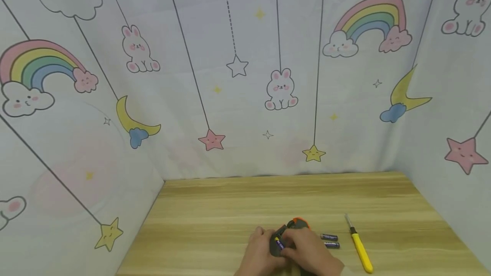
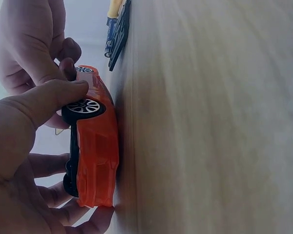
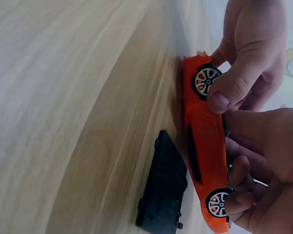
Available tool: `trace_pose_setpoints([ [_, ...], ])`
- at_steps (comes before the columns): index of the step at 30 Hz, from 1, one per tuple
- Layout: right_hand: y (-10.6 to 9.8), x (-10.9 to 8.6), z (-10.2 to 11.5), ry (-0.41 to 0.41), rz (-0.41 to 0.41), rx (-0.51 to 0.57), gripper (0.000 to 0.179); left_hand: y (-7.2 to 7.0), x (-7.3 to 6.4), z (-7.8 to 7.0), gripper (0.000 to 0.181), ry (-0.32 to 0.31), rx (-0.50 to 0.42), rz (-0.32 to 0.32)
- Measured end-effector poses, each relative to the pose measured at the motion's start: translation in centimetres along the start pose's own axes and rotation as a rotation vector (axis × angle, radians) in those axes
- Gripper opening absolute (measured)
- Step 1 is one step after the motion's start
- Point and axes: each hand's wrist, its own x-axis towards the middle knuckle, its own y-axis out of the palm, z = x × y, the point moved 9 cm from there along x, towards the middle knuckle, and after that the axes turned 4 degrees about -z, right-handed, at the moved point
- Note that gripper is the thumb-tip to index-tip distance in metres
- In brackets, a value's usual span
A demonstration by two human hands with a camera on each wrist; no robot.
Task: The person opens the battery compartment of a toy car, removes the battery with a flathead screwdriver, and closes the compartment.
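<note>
An orange toy car [image 3: 202, 141] lies upside down on the table, its dark underside facing up. My left hand [image 1: 261, 248] grips one end of it, with the thumb beside a wheel [image 2: 85, 107] and the fingers along the far side. Over the car's underside, my right hand [image 1: 310, 248] pinches a dark blue battery [image 1: 280, 244] with a yellow end between thumb and fingertip. How deep the battery sits in the car is hidden by the fingers. Beside the car lies a black plastic cover [image 3: 163, 185].
Two more batteries [image 1: 329, 237] lie to the right of the hands. Farther right is a screwdriver [image 1: 361, 250] with a yellow handle, its tip pointing away. The wood-grain table [image 1: 215, 208] is bordered by printed cloth walls [image 1: 245, 110].
</note>
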Motion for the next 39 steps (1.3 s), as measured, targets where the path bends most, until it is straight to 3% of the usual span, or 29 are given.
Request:
trace_pose_setpoints([
  [9, 0.1, 0.3, 0.4, -0.005, 0.007, -0.006, 0.008, 0.1, 0.0, 0.1, 0.075, -0.016, 0.0, 0.009],
  [17, -0.9, 0.3, 0.3, 0.016, -0.03, -0.054, 0.009, 0.3, 0.0, 0.0, 0.074, -0.052, -0.052, 0.034],
  [25, -1.6, 0.0, 0.5, -0.018, -0.084, -0.113, 0.014, 0.2, 0.1, -0.1, 0.075, -0.03, -0.028, 0.02],
  [32, -2.0, -0.3, -0.5, 0.051, -0.062, -0.12, 0.023, 0.1, 0.2, -0.2, 0.078, -0.038, -0.006, 0.014],
  [39, -2.9, -0.9, -1.2, 0.069, -0.129, -0.116, 0.021, 0.0, 0.1, -0.3, 0.079, -0.032, 0.004, -0.002],
])
